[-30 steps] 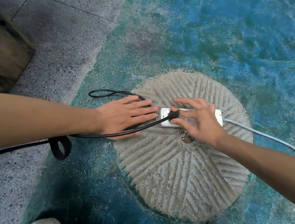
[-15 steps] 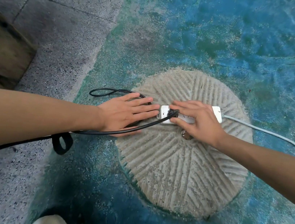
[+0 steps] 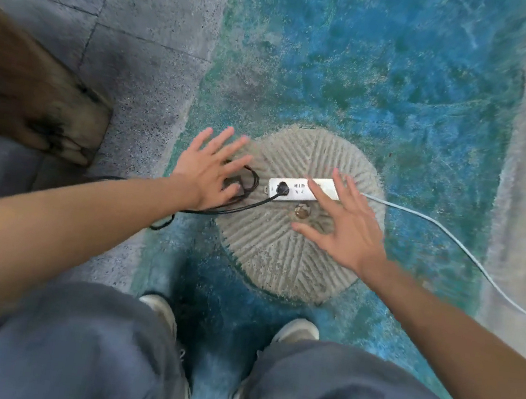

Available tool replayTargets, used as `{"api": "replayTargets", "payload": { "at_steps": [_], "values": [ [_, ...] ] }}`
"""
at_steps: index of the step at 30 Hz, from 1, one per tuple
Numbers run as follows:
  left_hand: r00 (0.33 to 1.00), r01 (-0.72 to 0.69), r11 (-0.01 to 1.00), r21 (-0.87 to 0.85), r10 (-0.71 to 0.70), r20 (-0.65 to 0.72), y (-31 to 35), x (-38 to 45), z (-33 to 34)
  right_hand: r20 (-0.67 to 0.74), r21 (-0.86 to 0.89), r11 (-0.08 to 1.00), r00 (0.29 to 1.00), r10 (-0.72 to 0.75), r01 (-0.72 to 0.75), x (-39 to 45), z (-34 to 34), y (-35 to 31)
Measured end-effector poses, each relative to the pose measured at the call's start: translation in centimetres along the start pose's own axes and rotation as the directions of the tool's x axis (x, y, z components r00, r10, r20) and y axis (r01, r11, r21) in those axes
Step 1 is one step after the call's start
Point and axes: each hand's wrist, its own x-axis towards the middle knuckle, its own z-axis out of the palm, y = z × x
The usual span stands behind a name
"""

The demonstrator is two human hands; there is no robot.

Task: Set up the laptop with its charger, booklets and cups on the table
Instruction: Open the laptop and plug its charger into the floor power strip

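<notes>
Both hands have lifted; right hand (image 3: pixel 346 224) hides the power strip (image 3: pixel 293 190) end.

The person wears loose grey-blue fabric trousers (image 3: pixel 91 351) and pale, off-white shoes (image 3: pixel 299 330). Both forearms are bare, with no sleeves, watch or rings showing.

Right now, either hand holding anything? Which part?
Nothing held. Left hand and right hand are both open, fingers spread, above the power strip; the black plug sits in it.

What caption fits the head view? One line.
Black plug seated in white power strip on grooved round stone; both hands, left and right, open above.
</notes>
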Motion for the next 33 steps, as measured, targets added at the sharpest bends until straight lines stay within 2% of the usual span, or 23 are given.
{"api": "replayTargets", "payload": {
  "at_steps": [4,17,19,22,25,33],
  "values": [
    [0.995,0.089,0.993,-0.080,-0.086,0.043,-0.1,-4.4,-7.6,0.014,-0.039,0.999,0.999,0.033,-0.032,-5.1,-6.9,-3.0],
    [0.979,0.205,0.919,-0.338,-0.188,0.082,3.6,-25.8,-34.1,0.014,-0.057,0.995,0.997,0.077,-0.076,-20.9,-34.0,-11.4],
    [0.969,0.244,0.884,-0.398,-0.241,0.059,4.0,-29.1,-37.8,-0.002,-0.021,0.995,0.996,0.094,-0.094,-23.7,-37.6,-12.5],
    [0.931,0.339,0.771,-0.539,-0.357,0.076,4.3,-33.8,-42.7,-0.016,0.046,0.993,0.994,0.111,-0.110,-27.9,-42.1,-14.1],
    [0.884,0.424,0.678,-0.600,-0.454,0.111,4.0,-37.7,-45.5,-0.032,0.080,0.992,0.994,0.100,-0.097,-30.6,-44.7,-14.9],
    [0.766,0.567,0.534,-0.627,-0.622,0.163,2.6,-42.4,-47.3,-0.028,0.072,0.997,1.000,0.004,-0.002,-30.1,-47.6,-15.6]
  ]
}}
